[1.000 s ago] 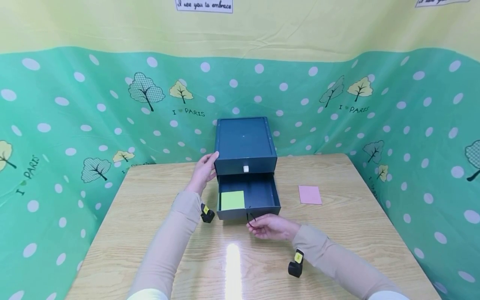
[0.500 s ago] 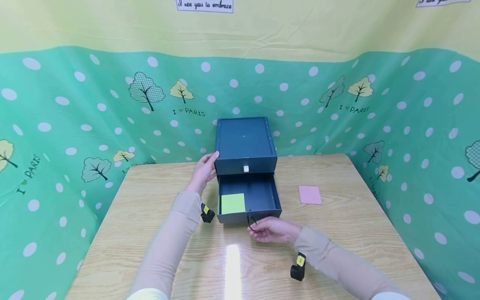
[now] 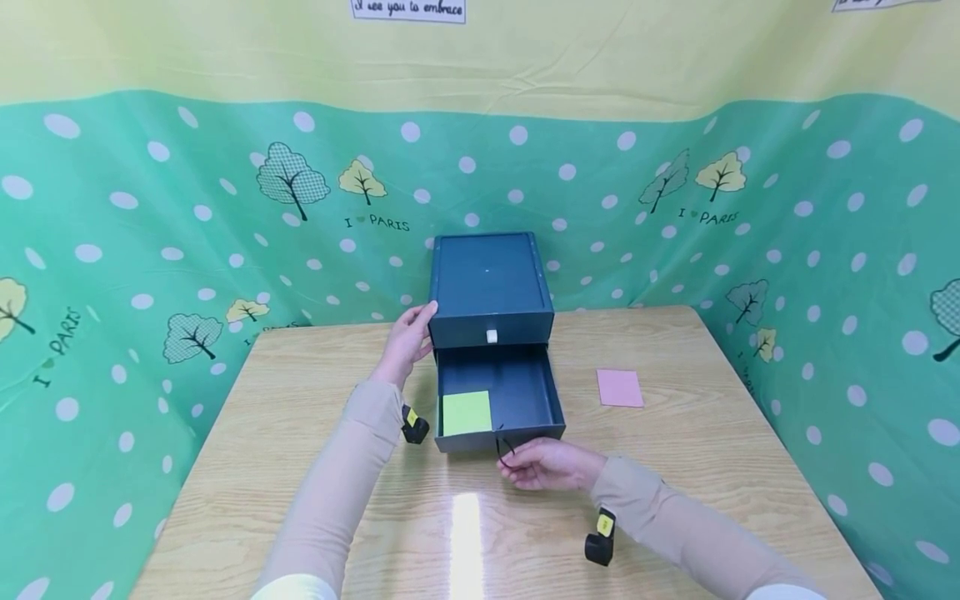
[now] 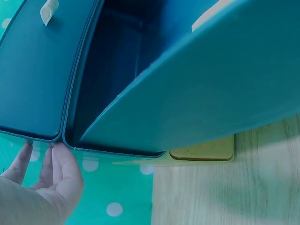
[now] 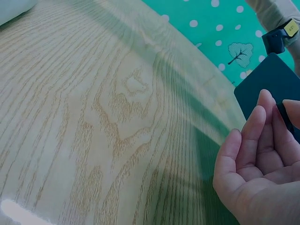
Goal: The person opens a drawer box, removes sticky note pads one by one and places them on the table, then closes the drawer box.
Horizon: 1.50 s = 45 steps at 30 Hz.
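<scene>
A dark blue drawer cabinet (image 3: 487,275) stands at the back of the table. Its middle drawer (image 3: 521,387) is pulled well out, with a square green sticky note (image 3: 467,412) inside at the front left. My right hand (image 3: 551,464) pinches a black loop pull (image 3: 503,450) on that drawer's front between thumb and fingers. Against the cabinet's left side, near the front corner, rests my left hand (image 3: 405,343), its fingers (image 4: 58,161) fairly straight in the left wrist view. The top drawer, with a white knob (image 3: 492,337), is closed.
A pink sticky note (image 3: 619,388) lies on the wooden table (image 3: 322,375) right of the cabinet. Below the pulled drawer, the left wrist view shows a yellow front (image 4: 204,151). A green patterned curtain (image 3: 360,275) hangs close behind the cabinet.
The drawer has slid slightly farther toward me, with my right hand on its loop and the green note inside. The left hand stays on the cabinet's side.
</scene>
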### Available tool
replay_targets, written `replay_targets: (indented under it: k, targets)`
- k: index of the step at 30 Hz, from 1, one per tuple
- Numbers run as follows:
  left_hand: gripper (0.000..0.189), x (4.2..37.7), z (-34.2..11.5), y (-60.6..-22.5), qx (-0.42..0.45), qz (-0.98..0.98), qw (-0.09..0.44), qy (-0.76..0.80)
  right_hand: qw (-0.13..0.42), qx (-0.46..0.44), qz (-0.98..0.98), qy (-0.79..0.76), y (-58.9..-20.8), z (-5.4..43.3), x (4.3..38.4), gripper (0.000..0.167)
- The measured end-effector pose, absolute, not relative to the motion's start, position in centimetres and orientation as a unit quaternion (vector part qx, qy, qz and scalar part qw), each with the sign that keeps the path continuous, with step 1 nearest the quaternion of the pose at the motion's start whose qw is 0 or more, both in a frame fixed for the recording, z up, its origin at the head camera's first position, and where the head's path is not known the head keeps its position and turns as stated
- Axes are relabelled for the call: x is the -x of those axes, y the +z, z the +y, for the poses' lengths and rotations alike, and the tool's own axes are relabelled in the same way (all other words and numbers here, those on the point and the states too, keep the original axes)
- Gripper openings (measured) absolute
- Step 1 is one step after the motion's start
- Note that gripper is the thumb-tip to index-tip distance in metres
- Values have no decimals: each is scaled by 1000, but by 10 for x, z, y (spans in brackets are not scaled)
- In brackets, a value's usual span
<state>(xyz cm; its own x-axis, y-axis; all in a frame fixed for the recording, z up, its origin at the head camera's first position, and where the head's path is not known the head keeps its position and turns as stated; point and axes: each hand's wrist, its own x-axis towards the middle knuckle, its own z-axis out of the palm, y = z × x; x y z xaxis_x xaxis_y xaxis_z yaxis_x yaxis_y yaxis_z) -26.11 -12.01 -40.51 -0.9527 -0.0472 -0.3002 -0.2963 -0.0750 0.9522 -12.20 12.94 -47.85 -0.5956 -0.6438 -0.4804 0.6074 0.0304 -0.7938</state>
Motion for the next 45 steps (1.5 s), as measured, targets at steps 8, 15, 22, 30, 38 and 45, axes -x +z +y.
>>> replay_targets:
  k: [8,15,22,30,38,45]
  targets:
    - [58,259,-119,-402,129,673,91,723,463,23,552,-693,-481,130,120,19]
    - [58,258,-119,-401,128,678,97,718,473,35,537,-697,-483,130,118,17]
    - [58,259,-120,-402,129,677,98,718,472,31,540,-696,-485,128,114,17]
    - [60,258,-121,-403,126,678,102,717,469,29,539,-699,-489,128,111,15]
    - [59,258,-120,-402,128,677,97,718,476,46,536,-696,-489,132,112,20]
    - [57,258,-119,-401,127,675,91,721,505,93,555,-654,-485,138,112,33]
